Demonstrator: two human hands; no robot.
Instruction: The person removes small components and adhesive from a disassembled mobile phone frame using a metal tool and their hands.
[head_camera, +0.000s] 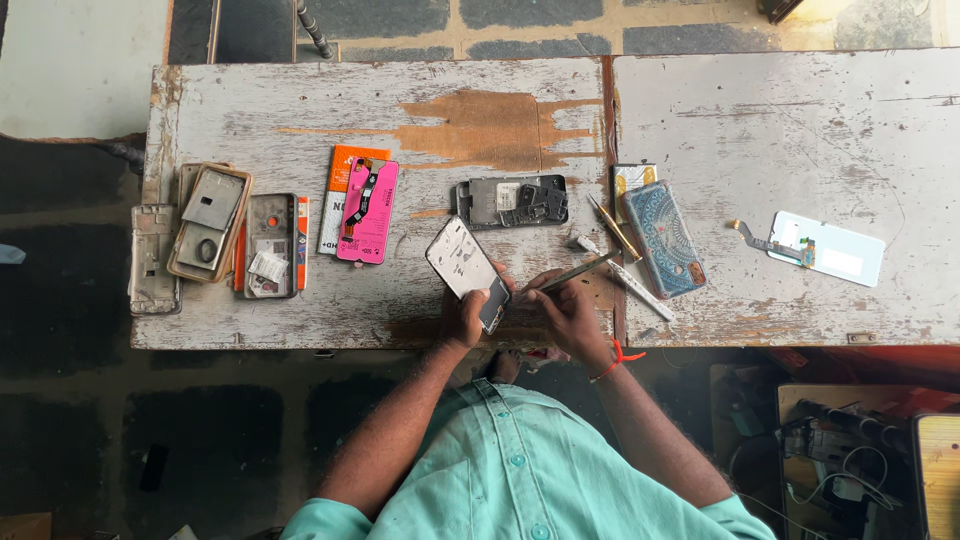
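Left hand (466, 315) grips the phone frame (467, 270), angled up-left; right hand (568, 308) pinches tweezers (572, 272).

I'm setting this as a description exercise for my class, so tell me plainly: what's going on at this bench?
A person in a pale green shirt works at a worn white table. The left hand holds an opened phone frame tilted up, while the right hand holds thin metal tweezers beside it. Around them lie other phone frames, a pink panel, a dark phone body, a patterned blue case and a white screen part.
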